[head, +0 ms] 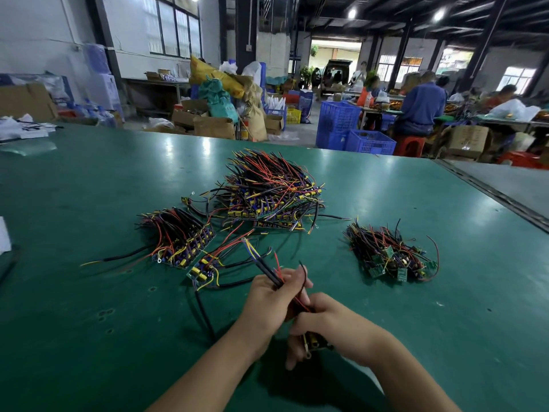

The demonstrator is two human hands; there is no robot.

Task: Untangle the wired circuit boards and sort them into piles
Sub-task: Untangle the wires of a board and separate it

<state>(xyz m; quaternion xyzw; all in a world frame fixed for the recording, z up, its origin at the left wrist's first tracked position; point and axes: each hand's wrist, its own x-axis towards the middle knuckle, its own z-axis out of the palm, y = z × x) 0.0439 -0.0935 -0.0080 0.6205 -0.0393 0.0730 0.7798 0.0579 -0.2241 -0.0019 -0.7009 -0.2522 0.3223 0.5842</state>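
A green table (89, 203) fills the view, seen from over the person's own hands. At its middle lies the big pile (267, 188) of wired circuit boards, a heap of red, black, yellow and purple leads. Left of the big pile and nearer the viewer sits the left pile (181, 239), its boards stacked in a row. Right of the big pile and nearer the viewer sits the right pile (389, 254), with green boards showing. A loose board (205, 269) lies in front of the big pile, its leads trailing over the table. Well in front of the big pile the two hands meet. The left hand (270, 304) curls its fingers round a bundle of wires (267, 272), black and red, whose ends point toward the big pile. The right hand (323, 325), touching the left, grips a dark board (316, 344) in its curled fingers. Beyond the big pile, past the table's far edge, stand blue crates (338, 123) and a seated worker (421, 108) in blue.
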